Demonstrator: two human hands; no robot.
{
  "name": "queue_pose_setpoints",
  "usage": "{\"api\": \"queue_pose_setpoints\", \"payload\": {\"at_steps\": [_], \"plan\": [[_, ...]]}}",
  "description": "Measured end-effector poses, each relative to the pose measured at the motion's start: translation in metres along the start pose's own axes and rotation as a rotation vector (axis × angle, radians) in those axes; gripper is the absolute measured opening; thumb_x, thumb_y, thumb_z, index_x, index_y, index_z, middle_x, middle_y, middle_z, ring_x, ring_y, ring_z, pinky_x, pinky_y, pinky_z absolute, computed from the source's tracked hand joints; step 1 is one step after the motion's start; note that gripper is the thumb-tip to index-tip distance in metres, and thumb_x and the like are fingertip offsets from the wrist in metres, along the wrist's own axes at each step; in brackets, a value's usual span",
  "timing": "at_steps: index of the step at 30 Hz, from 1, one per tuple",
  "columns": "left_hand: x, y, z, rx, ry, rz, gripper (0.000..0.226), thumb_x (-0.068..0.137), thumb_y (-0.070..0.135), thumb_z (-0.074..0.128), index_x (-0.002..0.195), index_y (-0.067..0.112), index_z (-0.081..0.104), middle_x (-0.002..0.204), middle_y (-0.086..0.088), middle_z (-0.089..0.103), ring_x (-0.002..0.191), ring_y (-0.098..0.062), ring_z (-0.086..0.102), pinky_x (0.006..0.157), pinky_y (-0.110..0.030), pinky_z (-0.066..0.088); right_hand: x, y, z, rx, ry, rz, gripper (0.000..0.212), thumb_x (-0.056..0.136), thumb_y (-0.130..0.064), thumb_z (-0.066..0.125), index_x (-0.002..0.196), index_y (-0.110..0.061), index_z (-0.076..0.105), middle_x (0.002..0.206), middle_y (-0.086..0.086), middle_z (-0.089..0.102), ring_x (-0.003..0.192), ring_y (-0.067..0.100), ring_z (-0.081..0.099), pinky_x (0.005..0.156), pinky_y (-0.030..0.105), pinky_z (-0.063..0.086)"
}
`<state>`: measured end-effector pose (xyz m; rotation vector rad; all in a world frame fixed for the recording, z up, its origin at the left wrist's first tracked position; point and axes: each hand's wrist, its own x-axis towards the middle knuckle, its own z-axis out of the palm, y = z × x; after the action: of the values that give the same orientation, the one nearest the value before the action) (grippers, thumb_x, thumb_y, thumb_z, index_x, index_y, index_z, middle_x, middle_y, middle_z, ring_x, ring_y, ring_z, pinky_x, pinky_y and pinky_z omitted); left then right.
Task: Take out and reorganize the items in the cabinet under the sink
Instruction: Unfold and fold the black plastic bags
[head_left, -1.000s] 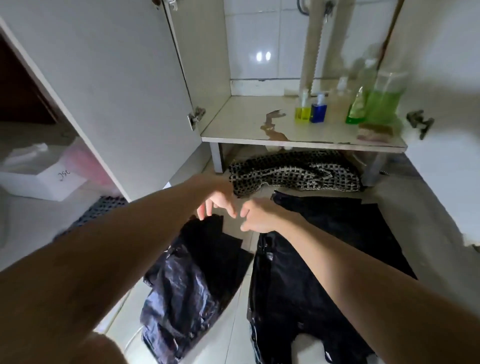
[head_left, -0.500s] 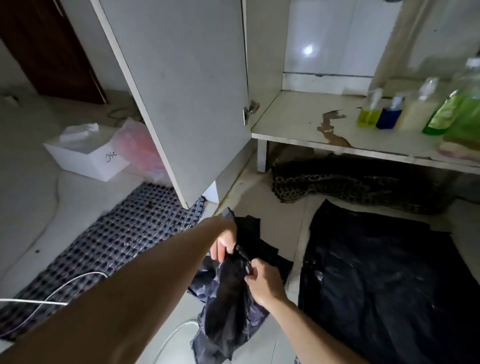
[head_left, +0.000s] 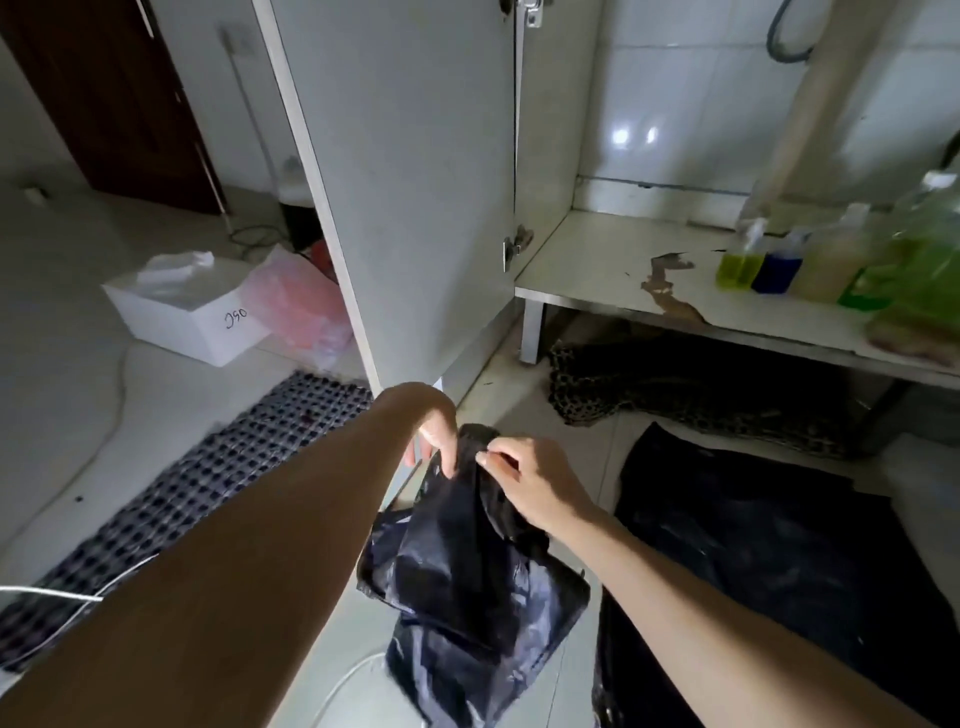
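Two hands on one black plastic bag (head_left: 467, 571): your left hand (head_left: 434, 434) pinches the top edge from the left, your right hand (head_left: 530, 480) has fingers curled round the same gathered top from the right. You hold the bag up off the floor, body crumpled and hanging below the hands. Second black bag (head_left: 769, 561) lies flat on the floor tiles just right of it. Leopard-print cloth (head_left: 649, 384) sits beyond, under the cabinet shelf (head_left: 597, 260). On the shelf, at the right: yellow-green bottle (head_left: 737, 260), blue bottle (head_left: 779, 267), pale bottle (head_left: 831, 254), big green jug (head_left: 919, 270). Open cabinet door (head_left: 415, 182) stands above your left hand. Checked mat (head_left: 182, 493) to the left, white box (head_left: 187, 317) and pink bag (head_left: 301, 306) further back
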<state>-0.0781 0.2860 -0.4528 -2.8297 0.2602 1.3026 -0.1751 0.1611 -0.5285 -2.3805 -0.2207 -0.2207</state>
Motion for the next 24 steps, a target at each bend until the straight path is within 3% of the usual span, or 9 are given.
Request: {"api": "queue_pose_setpoints", "payload": {"at_steps": [2, 4, 6, 7, 9, 12, 16, 20, 24], "plan": [[-0.004, 0.0, -0.002, -0.018, 0.012, 0.024, 0.048, 0.083, 0.026, 0.073, 0.123, 0.005, 0.056, 0.136, -0.015, 0.052, 0.117, -0.029, 0.058, 0.046, -0.029, 0.048, 0.002, -0.002, -0.001, 0.016, -0.1, -0.052, 0.026, 0.09, -0.018, 0.057, 0.069, -0.004, 0.06, 0.063, 0.004, 0.052, 0.063, 0.025, 0.051, 0.063, 0.035, 0.04], [-0.009, 0.001, -0.006, -0.039, 0.019, 0.042, 0.054, 0.081, 0.027, 0.074, 0.126, 0.005, 0.055, 0.134, -0.014, 0.054, 0.115, -0.029, 0.06, 0.047, -0.03, 0.048, 0.005, -0.003, 0.001, 0.145, -0.074, -0.006, 0.019, 0.091, -0.016, 0.056, 0.08, -0.005, 0.067, 0.067, -0.002, 0.054, 0.075, 0.027, 0.058, 0.073, 0.037, 0.044], [-0.012, -0.001, -0.005, -0.045, 0.03, 0.051, 0.056, 0.08, 0.028, 0.075, 0.128, 0.008, 0.054, 0.134, -0.013, 0.055, 0.114, -0.029, 0.06, 0.046, -0.03, 0.049, 0.007, -0.005, -0.003, 0.244, -0.027, 0.108, 0.022, 0.093, -0.016, 0.057, 0.104, -0.002, 0.068, 0.095, 0.003, 0.067, 0.095, 0.021, 0.058, 0.088, 0.029, 0.042], [-0.013, -0.002, -0.005, -0.043, 0.022, 0.049, 0.058, 0.08, 0.028, 0.075, 0.13, 0.009, 0.053, 0.134, -0.013, 0.055, 0.115, -0.029, 0.06, 0.046, -0.03, 0.05, 0.008, -0.007, -0.006, 0.244, -0.024, 0.136, 0.025, 0.093, -0.018, 0.056, 0.11, -0.002, 0.066, 0.107, 0.006, 0.066, 0.097, 0.014, 0.054, 0.087, 0.02, 0.039], [-0.013, -0.005, -0.004, -0.082, 0.014, 0.062, 0.065, 0.078, 0.025, 0.077, 0.135, 0.013, 0.049, 0.139, -0.011, 0.049, 0.118, -0.03, 0.056, 0.048, -0.032, 0.053, 0.011, -0.011, -0.014, 0.341, 0.034, 0.201, 0.022, 0.095, -0.02, 0.053, 0.106, -0.007, 0.066, 0.098, 0.0, 0.062, 0.091, 0.01, 0.051, 0.072, 0.012, 0.035], [-0.005, -0.009, 0.001, -0.289, 0.012, 0.093, 0.082, 0.074, 0.014, 0.08, 0.143, 0.022, 0.036, 0.148, -0.011, 0.037, 0.13, -0.03, 0.044, 0.074, -0.056, 0.056, 0.019, -0.021, -0.029, 0.649, 0.138, 0.33, 0.02, 0.097, -0.02, 0.048, 0.082, -0.015, 0.06, 0.074, 0.0, 0.057, 0.077, 0.015, 0.052, 0.065, 0.02, 0.038], [-0.004, -0.004, -0.003, -0.397, 0.073, 0.203, 0.038, 0.083, 0.012, 0.07, 0.119, 0.015, 0.056, 0.138, -0.009, 0.051, 0.129, -0.026, 0.047, 0.089, -0.06, 0.049, 0.033, -0.036, -0.053, 1.04, 0.136, 0.414, 0.019, 0.098, -0.017, 0.043, 0.091, -0.005, 0.057, 0.086, 0.018, 0.058, 0.08, 0.024, 0.054, 0.071, 0.032, 0.044], [-0.007, 0.007, -0.019, -0.581, 0.349, 0.32, 0.022, 0.091, 0.012, 0.057, 0.113, 0.01, 0.061, 0.115, -0.01, 0.056, 0.107, -0.028, 0.054, 0.083, -0.047, 0.051, 0.054, -0.024, -0.105, 0.934, 0.328, 0.449, 0.029, 0.096, -0.013, 0.041, 0.07, -0.018, 0.052, 0.066, 0.005, 0.05, 0.062, 0.019, 0.047, 0.058, 0.028, 0.036], [-0.012, 0.036, -0.039, -0.634, 0.735, 0.494, 0.016, 0.09, 0.022, 0.058, 0.097, 0.008, 0.062, 0.098, -0.015, 0.064, 0.084, -0.026, 0.056, 0.069, -0.028, 0.041, 0.063, -0.004, -0.17, 0.514, 0.476, 0.403, 0.03, 0.091, -0.013, 0.042, 0.062, -0.018, 0.047, 0.06, 0.0, 0.045, 0.057, 0.017, 0.042, 0.056, 0.029, 0.03]]}}
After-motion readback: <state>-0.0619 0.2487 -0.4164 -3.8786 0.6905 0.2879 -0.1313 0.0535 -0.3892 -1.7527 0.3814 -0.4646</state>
